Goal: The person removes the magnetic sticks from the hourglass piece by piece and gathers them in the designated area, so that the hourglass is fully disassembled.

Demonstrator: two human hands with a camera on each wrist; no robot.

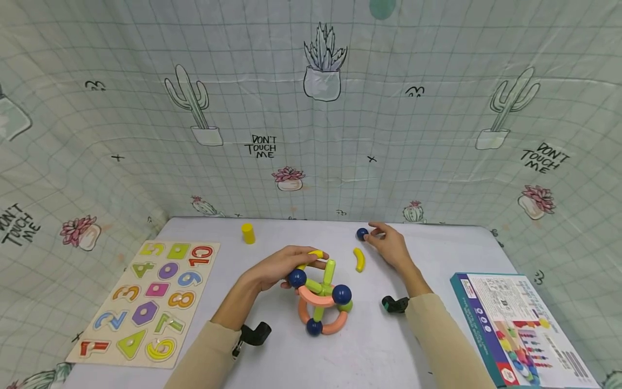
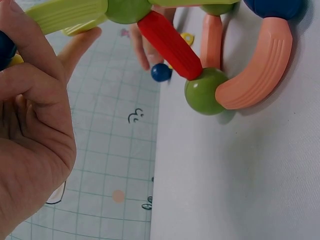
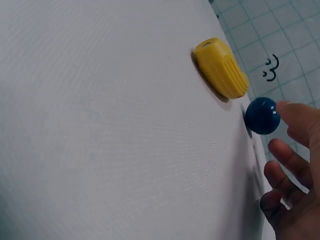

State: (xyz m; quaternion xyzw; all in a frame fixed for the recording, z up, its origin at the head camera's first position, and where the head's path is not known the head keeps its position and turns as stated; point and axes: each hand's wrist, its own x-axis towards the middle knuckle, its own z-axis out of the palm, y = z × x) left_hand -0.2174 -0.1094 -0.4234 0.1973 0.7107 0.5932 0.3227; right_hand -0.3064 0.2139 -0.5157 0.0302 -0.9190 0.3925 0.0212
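Observation:
A magnetic stick-and-ball construction [image 1: 323, 302] stands on the white table, with salmon curved sticks, light green sticks and blue and green balls; its red stick [image 2: 172, 45] shows in the left wrist view. At its upper left, my left hand [image 1: 286, 265] curls its fingers round a yellow curved stick [image 1: 316, 253] beside a blue ball [image 1: 297, 277]. My right hand [image 1: 390, 246] reaches to the table's far side, fingers spread, a fingertip right at the edge of a loose blue ball [image 3: 262, 116]. Near that ball lies another yellow curved stick [image 1: 359, 260].
To the left lies a number-and-shape puzzle board [image 1: 146, 302]. A yellow cylinder [image 1: 248, 233] stands near the back edge. On the right is a printed toy box [image 1: 522, 329]. A patterned cloth [image 1: 320, 129] rises behind the table.

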